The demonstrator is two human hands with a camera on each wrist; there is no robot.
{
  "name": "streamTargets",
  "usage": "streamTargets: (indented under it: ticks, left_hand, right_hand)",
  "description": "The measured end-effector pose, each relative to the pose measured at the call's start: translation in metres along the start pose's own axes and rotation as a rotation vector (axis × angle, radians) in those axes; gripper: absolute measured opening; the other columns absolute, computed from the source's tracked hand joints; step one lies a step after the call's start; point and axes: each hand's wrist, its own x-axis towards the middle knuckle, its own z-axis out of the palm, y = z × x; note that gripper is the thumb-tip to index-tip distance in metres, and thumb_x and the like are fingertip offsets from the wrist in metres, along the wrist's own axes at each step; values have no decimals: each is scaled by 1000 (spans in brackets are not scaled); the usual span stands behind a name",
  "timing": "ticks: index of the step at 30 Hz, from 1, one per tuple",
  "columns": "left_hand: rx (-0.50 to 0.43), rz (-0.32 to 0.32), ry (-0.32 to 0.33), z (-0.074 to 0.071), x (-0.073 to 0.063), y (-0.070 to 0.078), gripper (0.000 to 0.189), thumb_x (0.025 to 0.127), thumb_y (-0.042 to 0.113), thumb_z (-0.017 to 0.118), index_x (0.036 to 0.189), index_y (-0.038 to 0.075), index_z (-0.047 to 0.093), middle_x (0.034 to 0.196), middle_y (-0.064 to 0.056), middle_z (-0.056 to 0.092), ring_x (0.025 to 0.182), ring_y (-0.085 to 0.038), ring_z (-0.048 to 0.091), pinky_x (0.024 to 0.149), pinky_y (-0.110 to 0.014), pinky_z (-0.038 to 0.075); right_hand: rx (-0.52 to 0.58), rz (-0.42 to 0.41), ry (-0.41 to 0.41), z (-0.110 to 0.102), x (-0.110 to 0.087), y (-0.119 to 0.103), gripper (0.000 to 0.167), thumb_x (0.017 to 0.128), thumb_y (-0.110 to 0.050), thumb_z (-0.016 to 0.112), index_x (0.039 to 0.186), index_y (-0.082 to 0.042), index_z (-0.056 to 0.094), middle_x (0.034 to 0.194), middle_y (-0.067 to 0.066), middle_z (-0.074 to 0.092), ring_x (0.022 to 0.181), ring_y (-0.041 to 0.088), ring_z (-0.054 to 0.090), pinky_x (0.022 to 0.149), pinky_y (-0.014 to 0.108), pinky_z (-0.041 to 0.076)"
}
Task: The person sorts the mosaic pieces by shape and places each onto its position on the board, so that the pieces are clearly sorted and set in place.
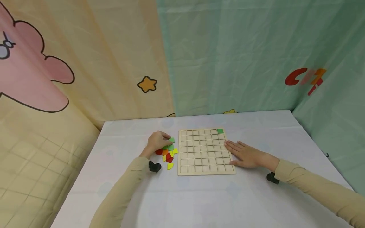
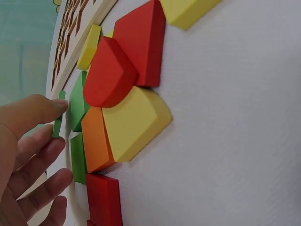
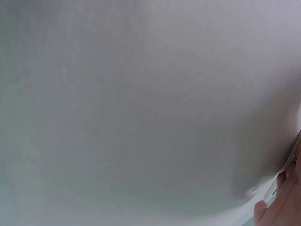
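My left hand (image 1: 157, 141) pinches a thin green tile (image 2: 58, 123) between thumb and fingertips, just above a small pile of tiles left of the board. The pale wooden grid board (image 1: 205, 152) lies flat, with a green square tile (image 1: 220, 131) in its far right corner cell. In the left wrist view the pile shows a red tile (image 2: 107, 75) with a curved edge, a yellow tile (image 2: 136, 125) and an orange tile (image 2: 96, 141). My right hand (image 1: 246, 155) lies with straight fingers, their tips on the board's right edge.
A white cloth covers the table (image 1: 199, 202). A loose yellow tile (image 1: 170, 166) lies at the near end of the pile. Printed curtains (image 1: 228, 57) hang behind the table and at both sides. A black wrist mount (image 1: 155, 167) shows by the left sleeve.
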Motion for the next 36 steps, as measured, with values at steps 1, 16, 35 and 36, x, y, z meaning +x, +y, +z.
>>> streamTargets:
  ticks: [1,16,35,36]
  left_hand:
    - [0,-4,-3,0,0,1,32,77,34,78,101,13,76,96,-2,74,81,-14,63,71,-26,47]
    - [-29,30,20,-3,1,21,32,77,34,78,102,15,76,97,-1,73,74,-15,58,61,-23,42]
    - [-36,115,-21,18,14,58,28,75,35,81,98,19,77,98,5,74,79,-11,62,65,-24,43]
    - [-40,113,-23,20,15,59,28,75,35,80,98,20,77,98,5,73,79,-10,62,66,-24,43]
  right_hand:
    - [1,-4,1,0,0,0,79,98,-54,39,152,0,19,160,17,15,147,35,18,116,56,18]
    - [10,-7,30,3,1,4,80,97,-57,38,153,-3,18,161,15,15,148,33,17,116,56,17]
    - [7,-28,52,5,0,6,78,98,-55,40,153,-3,19,160,17,16,147,35,19,114,58,17]
    - [13,-30,56,6,1,6,78,98,-54,41,153,-3,19,160,17,17,147,35,19,114,59,17]
